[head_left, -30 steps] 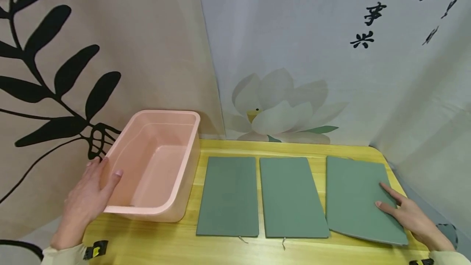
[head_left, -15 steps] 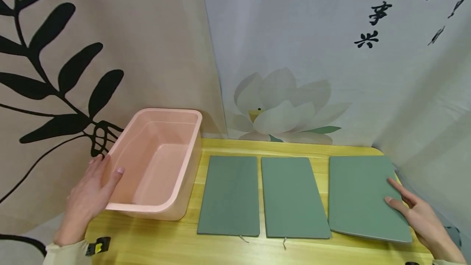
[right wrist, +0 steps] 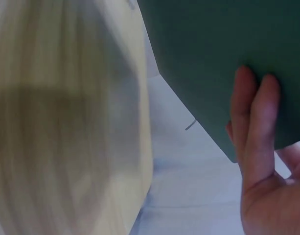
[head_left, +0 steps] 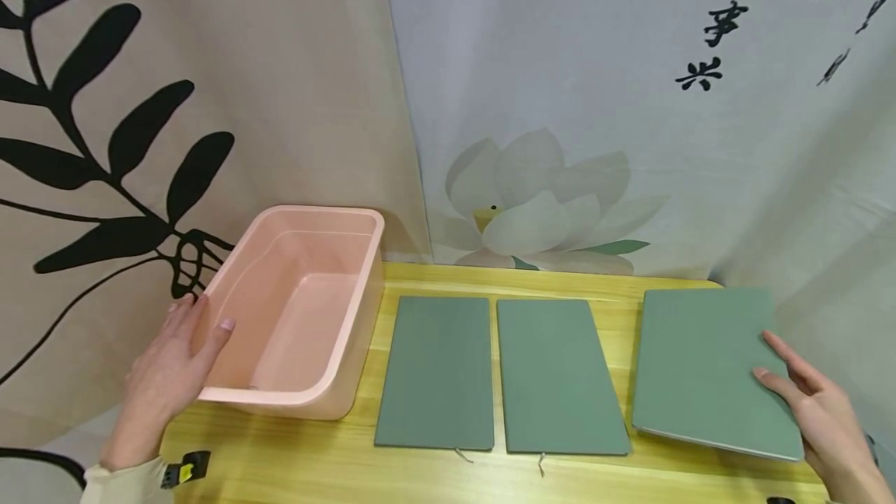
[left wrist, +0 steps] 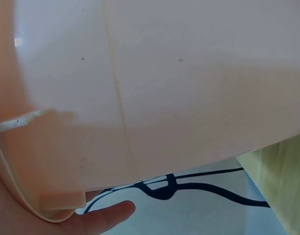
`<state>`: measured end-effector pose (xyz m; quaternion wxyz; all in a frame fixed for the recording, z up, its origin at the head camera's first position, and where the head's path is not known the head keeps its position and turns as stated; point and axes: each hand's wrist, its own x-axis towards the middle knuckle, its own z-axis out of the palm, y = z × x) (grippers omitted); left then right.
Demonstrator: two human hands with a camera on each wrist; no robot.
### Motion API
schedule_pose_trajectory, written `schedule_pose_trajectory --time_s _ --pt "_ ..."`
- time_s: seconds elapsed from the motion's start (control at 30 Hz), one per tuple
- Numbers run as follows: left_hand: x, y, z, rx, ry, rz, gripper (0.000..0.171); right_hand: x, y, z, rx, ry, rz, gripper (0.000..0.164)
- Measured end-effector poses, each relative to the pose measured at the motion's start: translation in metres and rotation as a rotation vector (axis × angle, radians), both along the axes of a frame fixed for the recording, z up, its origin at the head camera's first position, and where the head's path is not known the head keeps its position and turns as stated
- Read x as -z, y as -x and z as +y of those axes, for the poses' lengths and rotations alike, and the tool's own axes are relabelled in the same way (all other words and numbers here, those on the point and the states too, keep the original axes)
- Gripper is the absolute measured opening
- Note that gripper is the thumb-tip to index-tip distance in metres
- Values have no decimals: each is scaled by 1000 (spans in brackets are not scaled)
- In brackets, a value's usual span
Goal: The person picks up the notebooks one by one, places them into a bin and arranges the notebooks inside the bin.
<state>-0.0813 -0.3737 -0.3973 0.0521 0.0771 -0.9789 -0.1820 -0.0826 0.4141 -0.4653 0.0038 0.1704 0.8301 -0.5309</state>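
Observation:
My left hand grips the left rim of a pink plastic bin, thumb on the inner side and fingers outside. In the left wrist view the bin's pale wall fills most of the frame, and one finger shows past the rim. At the right, my right hand holds a green notebook by its right edge, thumb on top. The right wrist view shows fingers spread against the notebook's underside, which is raised off the table and tilted. Its ribbon pokes out.
Two more green notebooks lie flat side by side on the wooden table, ribbon ends toward the near edge. A printed curtain hangs right behind the table. The bin stands at the table's left side.
My right hand has shifted the right-hand notebook rightward and raised it, its right side now past the table's corner in the head view. The left hand and bin stay in place.

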Motion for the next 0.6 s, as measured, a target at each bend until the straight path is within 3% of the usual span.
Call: schedule_pose_trajectory --time_s 0.1,0.33,0.6 --pt "0 0 0 2 -3 -1 80 -5 -3 -3 30 45 23 68" --pt "1 -1 -3 30 -20 17 75 -16 -10 -20 69 388 136 68" --pt "1 -2 -10 93 -58 -4 73 -30 -15 -47 72 422 198 65"
